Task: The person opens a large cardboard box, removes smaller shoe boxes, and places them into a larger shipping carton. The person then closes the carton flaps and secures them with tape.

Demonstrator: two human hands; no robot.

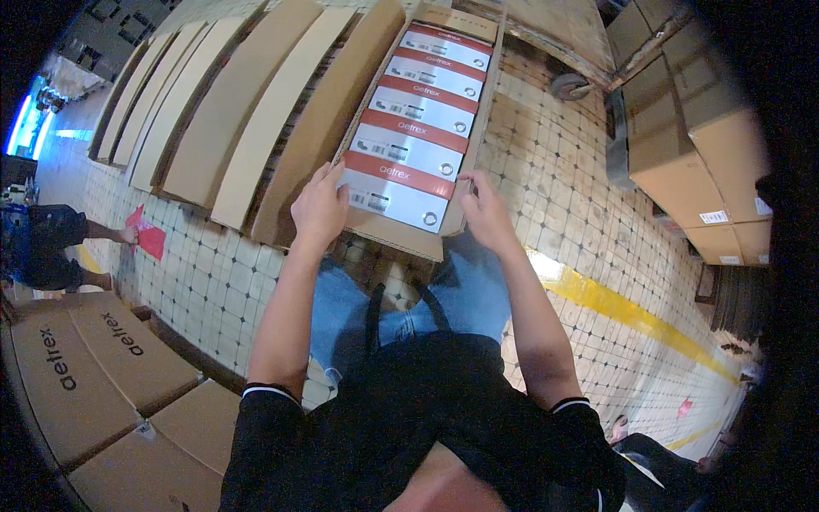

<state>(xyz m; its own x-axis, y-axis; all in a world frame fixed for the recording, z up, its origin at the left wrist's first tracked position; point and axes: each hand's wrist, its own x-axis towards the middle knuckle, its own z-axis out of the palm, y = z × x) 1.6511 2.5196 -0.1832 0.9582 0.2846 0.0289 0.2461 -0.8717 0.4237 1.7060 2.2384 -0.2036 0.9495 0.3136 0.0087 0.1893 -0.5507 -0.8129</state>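
Note:
In front of me stands an open long cardboard carton [397, 232], packed with a row of several white shoe boxes [395, 203] with orange-red lids. My left hand [321, 207] is closed on the carton's left edge, near its close corner, with the thumb beside the nearest shoe box. On the opposite side, my right hand [487, 211] has its fingers curled against the carton's right edge, level with that same box. Parts of the fingers on both hands are hidden. A raised brown flap [328, 111] leans outward along the left side of the carton.
More open cartons [230, 111] stand in a row to the left. Closed cartons [111, 367] fill the lower left; stacked cartons [699, 162] rise at right near a caster wheel [569, 86]. A yellow stripe [623, 311] crosses the tiled floor. Another person's legs [60, 247] show at left.

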